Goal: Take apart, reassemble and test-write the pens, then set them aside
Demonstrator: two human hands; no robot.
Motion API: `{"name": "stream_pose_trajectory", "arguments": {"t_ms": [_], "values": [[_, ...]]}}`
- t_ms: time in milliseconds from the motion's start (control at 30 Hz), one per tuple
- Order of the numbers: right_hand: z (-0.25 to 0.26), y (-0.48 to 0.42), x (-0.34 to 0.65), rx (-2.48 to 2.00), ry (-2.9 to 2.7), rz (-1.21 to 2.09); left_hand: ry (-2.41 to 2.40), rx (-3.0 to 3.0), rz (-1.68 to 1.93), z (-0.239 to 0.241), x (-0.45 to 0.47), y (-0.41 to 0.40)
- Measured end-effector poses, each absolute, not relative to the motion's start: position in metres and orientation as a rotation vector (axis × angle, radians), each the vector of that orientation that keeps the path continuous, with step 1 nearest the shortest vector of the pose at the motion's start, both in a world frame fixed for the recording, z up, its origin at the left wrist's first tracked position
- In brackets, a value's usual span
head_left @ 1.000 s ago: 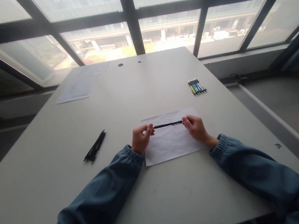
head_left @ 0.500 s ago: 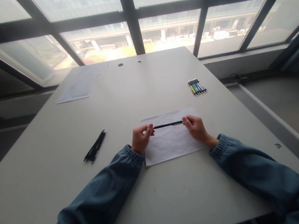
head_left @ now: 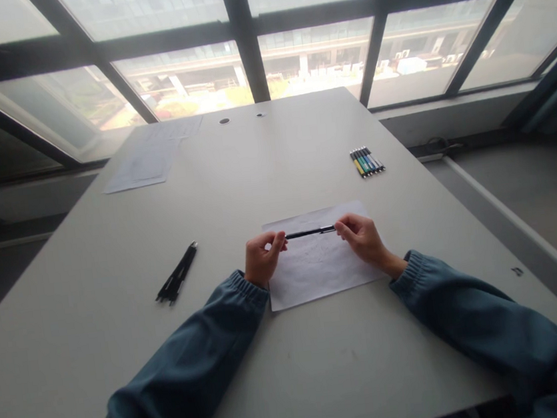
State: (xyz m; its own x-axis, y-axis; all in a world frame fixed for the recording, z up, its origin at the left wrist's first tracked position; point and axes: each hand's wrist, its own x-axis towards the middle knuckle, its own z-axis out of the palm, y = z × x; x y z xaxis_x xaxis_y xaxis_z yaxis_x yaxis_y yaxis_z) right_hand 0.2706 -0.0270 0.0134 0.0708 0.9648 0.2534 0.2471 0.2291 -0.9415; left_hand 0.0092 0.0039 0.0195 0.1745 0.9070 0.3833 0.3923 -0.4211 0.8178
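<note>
A thin black pen point(head_left: 310, 233) is held level between both hands, just above a white sheet of paper point(head_left: 320, 268) with faint pencil marks. My left hand point(head_left: 262, 258) pinches the pen's left end with closed fingers. My right hand point(head_left: 363, 237) pinches its right end, fingers curled. Both wrists rest near the sheet's side edges on the grey table point(head_left: 236, 187). Blue sleeves cover both forearms.
A few black pens point(head_left: 177, 273) lie together at the left. A row of several coloured pens point(head_left: 367, 161) lies at the right, near the table's edge. Loose papers point(head_left: 145, 160) sit at the far left corner. Large windows stand behind the table.
My right hand has slid slightly left along the pen. Little else has moved.
</note>
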Motion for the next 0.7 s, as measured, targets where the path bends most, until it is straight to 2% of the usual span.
{"name": "stream_pose_trajectory", "arguments": {"t_ms": [133, 700], "values": [[0.0132, -0.0281, 0.2681, -1.197, -1.412, 0.963, 1.205, 1.891, 1.193, 0.0170, 0.0082, 0.0051], [0.0079, -0.0277, 0.2703, -1.197, -1.345, 0.978, 1.047, 2.322, 1.092, 0.0141, 0.0081, 0.0028]]}}
